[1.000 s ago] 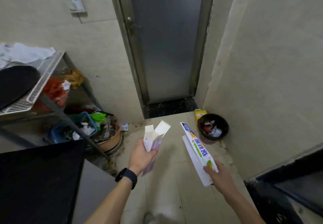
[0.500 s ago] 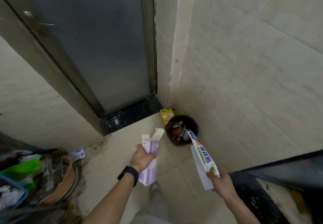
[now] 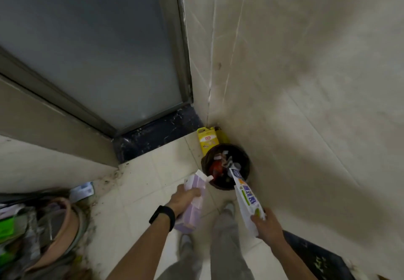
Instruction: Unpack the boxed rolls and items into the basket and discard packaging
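Purple box [image 3: 192, 201] behind left hand [image 3: 182, 198]; bin [image 3: 244, 155] contents blurred.

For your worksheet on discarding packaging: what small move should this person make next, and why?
Probably release the white box from the right hand: its far end already sits over the open bin, while the left hand holds the purple box short of it.

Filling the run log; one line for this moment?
left hand: holds purple box | right hand: holds white box over bin
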`<state>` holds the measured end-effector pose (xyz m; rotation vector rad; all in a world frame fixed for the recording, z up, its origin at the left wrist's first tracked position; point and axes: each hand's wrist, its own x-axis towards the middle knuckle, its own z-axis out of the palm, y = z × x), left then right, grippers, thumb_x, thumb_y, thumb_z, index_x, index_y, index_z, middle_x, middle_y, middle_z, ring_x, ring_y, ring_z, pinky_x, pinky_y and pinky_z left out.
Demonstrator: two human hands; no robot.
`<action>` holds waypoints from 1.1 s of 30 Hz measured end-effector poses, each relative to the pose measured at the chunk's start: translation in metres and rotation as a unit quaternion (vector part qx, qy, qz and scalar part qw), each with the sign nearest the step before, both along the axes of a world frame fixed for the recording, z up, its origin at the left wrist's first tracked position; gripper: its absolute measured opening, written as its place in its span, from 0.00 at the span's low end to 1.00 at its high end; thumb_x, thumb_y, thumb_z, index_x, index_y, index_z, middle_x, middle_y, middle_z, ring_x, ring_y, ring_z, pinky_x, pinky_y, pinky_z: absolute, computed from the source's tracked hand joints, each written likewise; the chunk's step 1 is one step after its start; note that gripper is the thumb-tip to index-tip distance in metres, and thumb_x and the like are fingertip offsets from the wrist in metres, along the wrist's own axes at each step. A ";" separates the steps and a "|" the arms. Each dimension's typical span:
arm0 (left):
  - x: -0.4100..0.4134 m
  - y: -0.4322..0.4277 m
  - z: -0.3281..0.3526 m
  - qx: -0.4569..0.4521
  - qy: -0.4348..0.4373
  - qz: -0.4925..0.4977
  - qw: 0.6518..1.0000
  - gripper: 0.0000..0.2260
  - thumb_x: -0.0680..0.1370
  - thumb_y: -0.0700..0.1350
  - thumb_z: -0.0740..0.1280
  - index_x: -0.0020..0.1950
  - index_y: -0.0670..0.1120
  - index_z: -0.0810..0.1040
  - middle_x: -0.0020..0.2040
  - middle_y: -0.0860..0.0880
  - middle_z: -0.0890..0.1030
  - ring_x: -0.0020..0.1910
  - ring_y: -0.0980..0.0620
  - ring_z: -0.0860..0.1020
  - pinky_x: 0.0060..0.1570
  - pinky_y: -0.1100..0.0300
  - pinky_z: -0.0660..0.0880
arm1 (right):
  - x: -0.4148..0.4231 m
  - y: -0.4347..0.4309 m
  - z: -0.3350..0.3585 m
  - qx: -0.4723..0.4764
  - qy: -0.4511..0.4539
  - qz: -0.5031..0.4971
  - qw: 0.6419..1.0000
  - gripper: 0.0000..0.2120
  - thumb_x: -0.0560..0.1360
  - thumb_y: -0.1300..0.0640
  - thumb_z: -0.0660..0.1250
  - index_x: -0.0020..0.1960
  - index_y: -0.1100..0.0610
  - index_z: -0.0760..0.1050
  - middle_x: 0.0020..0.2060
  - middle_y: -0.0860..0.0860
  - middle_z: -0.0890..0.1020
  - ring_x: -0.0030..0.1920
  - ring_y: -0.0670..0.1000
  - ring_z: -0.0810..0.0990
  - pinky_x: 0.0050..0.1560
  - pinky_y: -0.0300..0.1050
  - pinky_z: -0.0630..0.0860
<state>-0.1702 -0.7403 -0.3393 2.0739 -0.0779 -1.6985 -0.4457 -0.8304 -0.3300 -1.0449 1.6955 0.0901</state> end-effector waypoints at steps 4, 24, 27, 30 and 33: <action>-0.004 -0.060 -0.003 0.044 0.020 -0.009 0.999 0.38 0.60 0.56 0.69 0.68 0.48 0.66 0.60 0.44 0.73 0.51 0.43 0.77 0.45 0.52 0.77 | 0.011 -0.055 -0.042 0.024 0.023 0.041 0.999 0.15 0.76 0.59 0.67 0.60 0.53 0.68 0.51 0.56 0.77 0.48 0.59 0.79 0.50 0.62 0.82; -0.014 -0.183 -0.312 0.057 -0.093 -0.183 0.977 0.33 0.78 0.56 0.64 0.78 0.47 0.56 0.72 0.40 0.64 0.68 0.37 0.70 0.64 0.49 0.70 | 0.072 -0.138 -0.316 -0.060 0.080 0.238 0.966 0.21 0.79 0.59 0.65 0.71 0.59 0.66 0.58 0.61 0.77 0.56 0.62 0.79 0.48 0.45 0.73; -0.013 -0.182 -0.340 0.048 -0.082 -0.196 0.976 0.33 0.79 0.59 0.62 0.79 0.48 0.55 0.74 0.41 0.61 0.70 0.38 0.67 0.68 0.50 0.68 | 0.073 -0.125 -0.344 -0.043 0.084 0.308 0.947 0.32 0.76 0.52 0.69 0.76 0.56 0.60 0.66 0.60 0.73 0.62 0.61 0.75 0.57 0.51 0.76; -0.012 -0.173 -0.354 0.045 -0.055 -0.242 0.968 0.27 0.79 0.59 0.61 0.76 0.49 0.64 0.73 0.43 0.69 0.68 0.41 0.71 0.68 0.52 0.69 | 0.068 -0.112 -0.357 -0.023 0.090 0.325 0.941 0.43 0.72 0.45 0.73 0.79 0.53 0.54 0.73 0.57 0.67 0.70 0.60 0.69 0.66 0.54 0.70; -0.013 -0.163 -0.348 0.039 -0.046 -0.252 0.966 0.19 0.81 0.52 0.60 0.71 0.48 0.71 0.67 0.45 0.75 0.64 0.42 0.74 0.60 0.59 0.69 | 0.062 -0.104 -0.352 -0.011 0.096 0.341 0.935 0.44 0.73 0.44 0.71 0.80 0.51 0.51 0.76 0.54 0.65 0.74 0.59 0.64 0.71 0.55 0.65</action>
